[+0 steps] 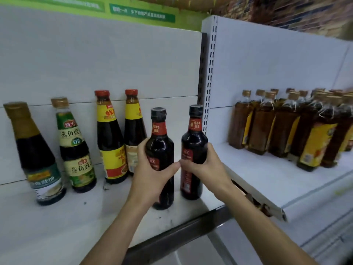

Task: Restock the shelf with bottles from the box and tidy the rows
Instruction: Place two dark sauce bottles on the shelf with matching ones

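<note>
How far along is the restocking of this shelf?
Done: four sauce bottles stand at the back of the shelf. In hand: the left hand grips one black-capped bottle, the right hand grips a second black-capped bottle, both upright. Left: bare shelf in front; the box is not in view.

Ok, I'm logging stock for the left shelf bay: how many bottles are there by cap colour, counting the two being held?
gold-capped bottles: 2
red-capped bottles: 2
black-capped bottles: 2, one gripped by the left hand, one by the right hand
Total: 6
</note>
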`<state>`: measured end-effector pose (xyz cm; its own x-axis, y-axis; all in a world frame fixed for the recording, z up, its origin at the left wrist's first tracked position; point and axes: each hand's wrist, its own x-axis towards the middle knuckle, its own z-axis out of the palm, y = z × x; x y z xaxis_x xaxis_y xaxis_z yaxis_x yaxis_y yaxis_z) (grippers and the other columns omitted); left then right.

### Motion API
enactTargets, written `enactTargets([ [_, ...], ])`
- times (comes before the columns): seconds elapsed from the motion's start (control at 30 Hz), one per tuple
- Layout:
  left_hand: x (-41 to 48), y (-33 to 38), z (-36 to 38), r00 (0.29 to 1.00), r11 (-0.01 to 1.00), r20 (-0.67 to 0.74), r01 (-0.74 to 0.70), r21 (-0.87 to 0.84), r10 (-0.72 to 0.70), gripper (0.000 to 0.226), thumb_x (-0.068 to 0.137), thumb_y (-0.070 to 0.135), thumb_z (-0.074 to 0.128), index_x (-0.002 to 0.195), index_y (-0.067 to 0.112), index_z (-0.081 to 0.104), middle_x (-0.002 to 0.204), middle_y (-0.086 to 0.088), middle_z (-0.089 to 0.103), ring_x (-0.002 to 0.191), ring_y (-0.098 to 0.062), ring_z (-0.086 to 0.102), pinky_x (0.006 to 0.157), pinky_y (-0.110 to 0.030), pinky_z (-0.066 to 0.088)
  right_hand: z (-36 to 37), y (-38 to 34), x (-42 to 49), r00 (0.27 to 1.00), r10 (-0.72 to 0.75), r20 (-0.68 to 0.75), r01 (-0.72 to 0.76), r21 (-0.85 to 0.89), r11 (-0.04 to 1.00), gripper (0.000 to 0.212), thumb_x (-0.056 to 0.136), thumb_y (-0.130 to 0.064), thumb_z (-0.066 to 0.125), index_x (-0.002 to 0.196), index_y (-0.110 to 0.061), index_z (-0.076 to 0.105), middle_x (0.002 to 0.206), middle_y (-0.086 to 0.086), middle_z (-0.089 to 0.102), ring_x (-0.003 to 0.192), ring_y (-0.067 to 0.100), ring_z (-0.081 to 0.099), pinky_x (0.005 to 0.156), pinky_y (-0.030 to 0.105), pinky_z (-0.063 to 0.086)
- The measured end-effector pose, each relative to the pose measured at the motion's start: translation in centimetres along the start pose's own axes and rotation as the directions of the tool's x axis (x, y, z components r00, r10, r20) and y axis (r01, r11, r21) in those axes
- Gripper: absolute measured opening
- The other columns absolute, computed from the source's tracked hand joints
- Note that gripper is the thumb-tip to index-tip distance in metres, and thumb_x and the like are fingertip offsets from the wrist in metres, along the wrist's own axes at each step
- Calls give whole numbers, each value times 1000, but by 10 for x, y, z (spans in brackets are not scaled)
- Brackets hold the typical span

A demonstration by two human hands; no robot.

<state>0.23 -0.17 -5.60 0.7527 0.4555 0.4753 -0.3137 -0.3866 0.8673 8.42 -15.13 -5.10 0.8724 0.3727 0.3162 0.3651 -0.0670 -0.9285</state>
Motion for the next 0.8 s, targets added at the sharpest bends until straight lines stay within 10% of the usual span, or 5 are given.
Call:
enactTargets([
  [0.8,-4,114,162,883,936,396,-117,-332,251,59,77,30,86,119,43,47,100,32,65,94,10,65,75,-15,51,-187,-69,-87,891,-100,-443,59,-106,993,39,82,-24,82,114,-31,62,101,-15,72,94,0,70,79,21,52],
])
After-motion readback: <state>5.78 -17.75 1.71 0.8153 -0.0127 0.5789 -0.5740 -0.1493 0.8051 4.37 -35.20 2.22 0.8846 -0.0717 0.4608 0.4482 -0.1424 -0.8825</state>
